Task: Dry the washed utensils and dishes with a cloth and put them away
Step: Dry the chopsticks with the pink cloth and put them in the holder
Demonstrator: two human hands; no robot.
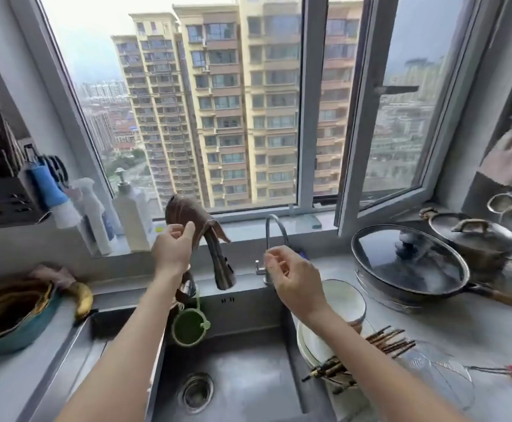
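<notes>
A brown cloth hangs draped over the main faucet behind the sink. My left hand is raised to it and pinches its lower edge between thumb and fingers. My right hand hovers in front of the small curved tap, fingers loosely curled and holding nothing. Right of the sink stand a white bowl and stacked white plates, with dark chopsticks lying across them. My right forearm hides part of the plates.
A lidded wok and a lidded pot fill the right counter. A wire skimmer lies near the front right. A green strainer hangs in the sink. At left are a teal bowl, a banana, bottles and a utensil rack.
</notes>
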